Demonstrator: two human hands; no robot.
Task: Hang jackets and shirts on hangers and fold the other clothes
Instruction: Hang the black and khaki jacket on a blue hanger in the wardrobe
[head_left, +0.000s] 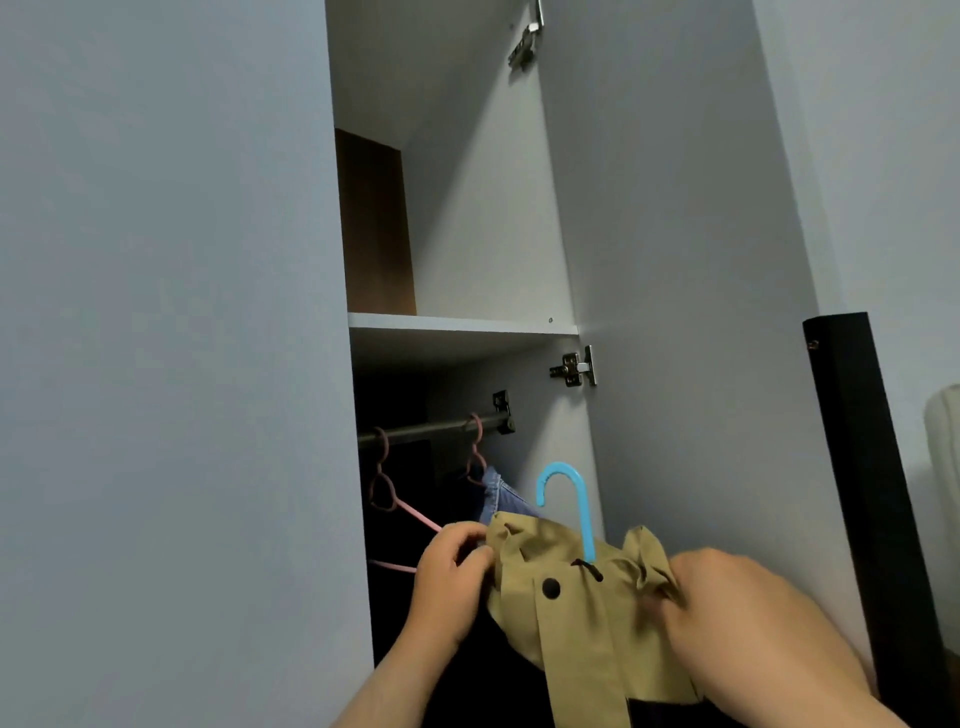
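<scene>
Head view: khaki jacket (582, 613) on blue hanger (569, 506), held up in front of open wardrobe, just below rail (431, 428). Hook pokes up thru the collar, tip facing left, not on rail yet.

Grip: left hand (452, 564) pinches left shoulder/collar edge, fingers curled on cloth. Right hand (727, 597) bunches right shoulder fabric, fingers closed round it. Both holding jacket, neither on the hook itself.

Around: two pink hangers (387, 493) on rail; right one seems to carry a denim piece (498, 493), left one looks bare. Shelf (462, 326) above rail, door (685, 260) swung open at right w/ hinge (574, 368).

Doing it well (my read): square shoulders on hanger arms first, since right side looks scrunched. Then lift by hook or neck, not cloth, so jacket doesn't slide off. Aim for gap btwn pink hangers or right of denim; mind shelf edge overhead.

Can't make out: hanger arms, hidden under fabric, so unclear if both shoulders are seated. Jacket's lower part cut off at bottom. Wardrobe interior below rail too dark to read. Pale object at far right edge: unidentifiable.
</scene>
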